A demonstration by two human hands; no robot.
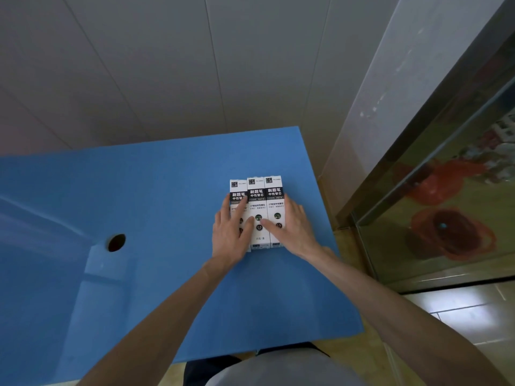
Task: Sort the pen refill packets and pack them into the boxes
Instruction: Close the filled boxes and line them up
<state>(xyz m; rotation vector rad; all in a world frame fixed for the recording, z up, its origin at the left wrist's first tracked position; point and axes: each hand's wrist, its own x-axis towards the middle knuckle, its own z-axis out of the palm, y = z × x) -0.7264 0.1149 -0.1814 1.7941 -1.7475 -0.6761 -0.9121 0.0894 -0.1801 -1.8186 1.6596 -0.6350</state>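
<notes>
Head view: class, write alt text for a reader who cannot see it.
Three white refill boxes lie side by side on a blue table, a left hand and right hand resting flat on them. A round hole sits further left.

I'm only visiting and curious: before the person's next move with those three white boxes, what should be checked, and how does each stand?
1. Three boxes side by side, touching: ok.
2. Top ends level: not ok, left one sits lower.
3. Left hand flat on left box: ok.
4. Right hand flat on right box: ok.
5. Boxes clear of blue table edge: ok.
6. Boxes filled: cannot tell.
</notes>
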